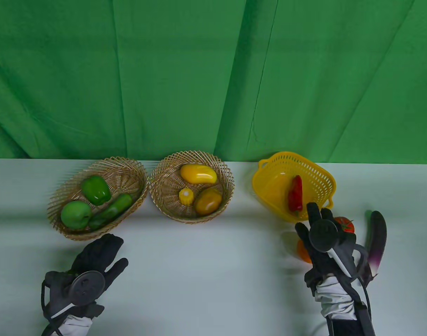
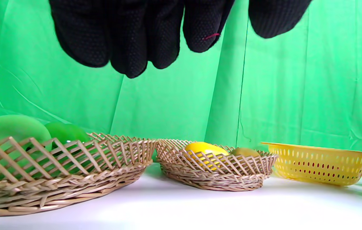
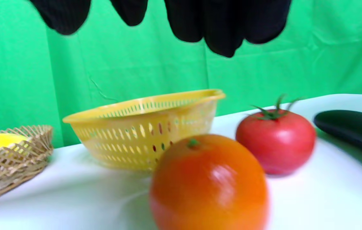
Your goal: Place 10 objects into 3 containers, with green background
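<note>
Right hand (image 1: pixel 322 238) hangs over the orange (image 3: pixel 209 182) with fingers spread, gripping nothing, near the table's right edge beside the tomato (image 3: pixel 275 141). Left hand (image 1: pixel 94 260) is loose and empty too, near the front edge.

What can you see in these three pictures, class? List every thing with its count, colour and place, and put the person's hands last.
wicker baskets: 2, tan, table's left and middle
green apple: 1, green, left basket
green bell pepper: 1, green, left basket
long green pepper: 1, green, left basket
mangoes: 2, yellow, middle basket
corn piece: 1, yellow, middle basket
plastic basket: 1, yellow, right
red chilli: 1, red, in plastic basket
tomato: 1, red, on table
orange: 1, orange, on table
eggplant: 1, purple, far right
table: 1, white
backdrop: 1, green
left hand: black glove, empty
right hand: black glove, empty, above orange
</note>
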Demonstrator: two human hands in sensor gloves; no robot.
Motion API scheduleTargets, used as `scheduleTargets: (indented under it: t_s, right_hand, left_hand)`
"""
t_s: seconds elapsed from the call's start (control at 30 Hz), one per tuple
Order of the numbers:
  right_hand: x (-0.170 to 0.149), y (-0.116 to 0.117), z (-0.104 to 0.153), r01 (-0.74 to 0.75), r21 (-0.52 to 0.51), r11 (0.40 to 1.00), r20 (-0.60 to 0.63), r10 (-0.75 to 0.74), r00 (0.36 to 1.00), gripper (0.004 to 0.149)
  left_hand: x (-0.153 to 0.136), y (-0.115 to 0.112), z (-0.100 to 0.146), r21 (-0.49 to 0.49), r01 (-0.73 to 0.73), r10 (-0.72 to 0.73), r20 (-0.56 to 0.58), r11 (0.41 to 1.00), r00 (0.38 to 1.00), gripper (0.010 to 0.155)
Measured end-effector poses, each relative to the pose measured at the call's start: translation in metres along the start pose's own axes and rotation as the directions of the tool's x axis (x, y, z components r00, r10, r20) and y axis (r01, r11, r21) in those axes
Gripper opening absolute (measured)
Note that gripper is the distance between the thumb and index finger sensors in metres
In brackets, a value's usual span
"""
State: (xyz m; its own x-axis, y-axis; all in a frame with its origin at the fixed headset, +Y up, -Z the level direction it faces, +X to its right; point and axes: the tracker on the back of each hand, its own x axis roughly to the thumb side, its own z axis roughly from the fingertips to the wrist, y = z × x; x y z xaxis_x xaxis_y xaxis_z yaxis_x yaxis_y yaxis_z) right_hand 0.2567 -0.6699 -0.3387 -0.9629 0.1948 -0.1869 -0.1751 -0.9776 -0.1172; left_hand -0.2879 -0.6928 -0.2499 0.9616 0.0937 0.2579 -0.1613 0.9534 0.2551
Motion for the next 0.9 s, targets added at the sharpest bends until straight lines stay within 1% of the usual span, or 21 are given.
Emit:
scheduleTargets:
  t_s: [0.17, 0.33, 0.53, 0.67, 0.83, 0.9]
  right_hand:
    - [-0.011, 0.009, 0.011, 0.004, 0.026, 1.000, -0.045, -0.003, 0.999, 0.071]
    - [-0.018, 0.020, 0.016, -0.009, 0.090, 0.996, -0.104, 0.019, 0.994, 0.072]
    - [-0.022, 0.037, 0.013, -0.031, 0.191, 0.981, -0.151, 0.060, 0.987, 0.075]
    - [-0.023, 0.052, 0.008, -0.045, 0.260, 0.964, -0.169, 0.091, 0.981, 0.080]
    - [-0.024, 0.066, 0.004, -0.079, 0.312, 0.947, -0.187, 0.143, 0.972, 0.086]
    - [-0.025, 0.070, 0.003, -0.084, 0.317, 0.945, -0.193, 0.151, 0.969, 0.087]
  left_hand:
    - [0.000, 0.000, 0.000, 0.008, -0.006, 0.005, 0.008, 1.000, 1.000, 0.065]
    - [0.001, -0.001, 0.000, 0.007, -0.008, 0.008, 0.011, 1.000, 1.000, 0.065]
    - [0.001, -0.001, 0.001, 0.005, -0.008, 0.008, 0.011, 1.000, 1.000, 0.065]
    - [0.001, -0.002, 0.001, -0.004, -0.004, 0.004, 0.009, 1.000, 1.000, 0.065]
    - [0.001, -0.002, 0.001, -0.003, -0.003, 0.003, 0.004, 1.000, 1.000, 0.065]
    - [0.001, -0.002, 0.001, -0.003, -0.002, 0.002, 0.003, 1.000, 1.000, 0.065]
